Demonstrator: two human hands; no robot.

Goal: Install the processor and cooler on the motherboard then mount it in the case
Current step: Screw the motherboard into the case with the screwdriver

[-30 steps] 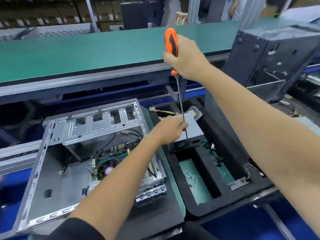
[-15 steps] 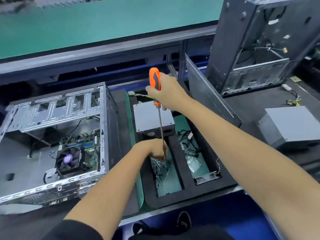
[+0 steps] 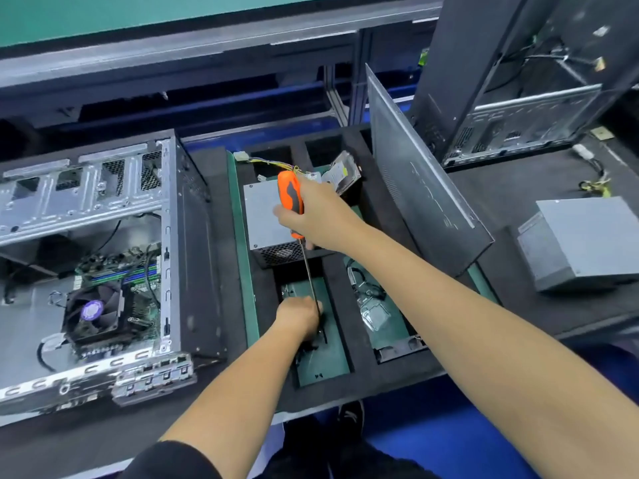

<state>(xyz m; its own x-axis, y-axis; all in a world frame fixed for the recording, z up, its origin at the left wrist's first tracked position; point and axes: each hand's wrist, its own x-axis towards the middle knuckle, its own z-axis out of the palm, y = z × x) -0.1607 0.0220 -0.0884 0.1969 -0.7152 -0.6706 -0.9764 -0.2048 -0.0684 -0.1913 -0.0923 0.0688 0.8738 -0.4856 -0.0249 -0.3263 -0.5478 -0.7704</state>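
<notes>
Left hand (image 3: 300, 314): reaches down into the near compartment of the black foam tray (image 3: 359, 326); fingers curled at the tip of the screwdriver shaft, though what they pinch is hidden; the forearm runs up from the lower edge of the view.
Screws (image 3: 320, 376): small dark bits lie on the green floor of that compartment, just beside and nearer than the left hand.
Right hand (image 3: 316, 219): wrapped round the orange-and-black handle of the screwdriver (image 3: 291, 197); the shaft slants down to the left hand; the arm crosses from the lower right.
Power supply (image 3: 264, 212): grey box in the tray's farther compartment, directly under the right hand.
Case (image 3: 103, 243): lies open on the desk (image 3: 511, 202), well left of both hands; the motherboard (image 3: 138, 305) sits inside with the cooler (image 3: 92, 311) fan on it.
Room: foam walls close round the left hand; a dark side panel (image 3: 415, 188) leans along the tray's right edge.
</notes>
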